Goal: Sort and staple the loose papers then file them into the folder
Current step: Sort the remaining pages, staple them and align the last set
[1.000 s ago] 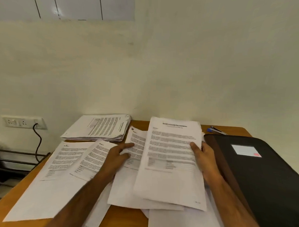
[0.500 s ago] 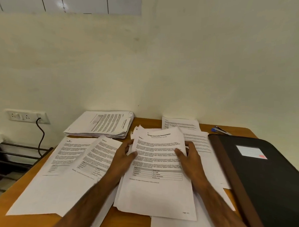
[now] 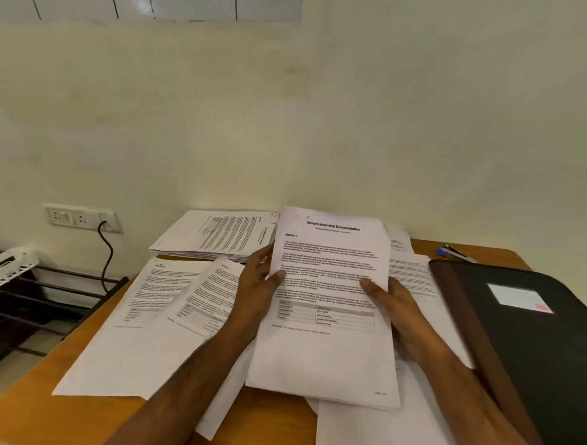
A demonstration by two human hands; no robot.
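Change: since half a second ago I see the held sheaf (image 3: 328, 311) raised and tilted up – its title page now covers the sheets behind it.
Folder: the black folder (image 3: 528, 350) lies closed at 3 o'clock on the table (image 3: 15, 408); I cannot see its contents.
Left hand: my left hand (image 3: 254, 289) grips the sheaf's left edge, thumb on the page.
Right hand: my right hand (image 3: 394, 302) grips the right edge, thumb on top.
Loose papers: loose sheets (image 3: 153, 317) are spread at 9 o'clock – a stacked pile (image 3: 214, 235) sits at 11.
Stapler: the blue stapler (image 3: 454, 253) is at 2 o'clock, beside the folder.
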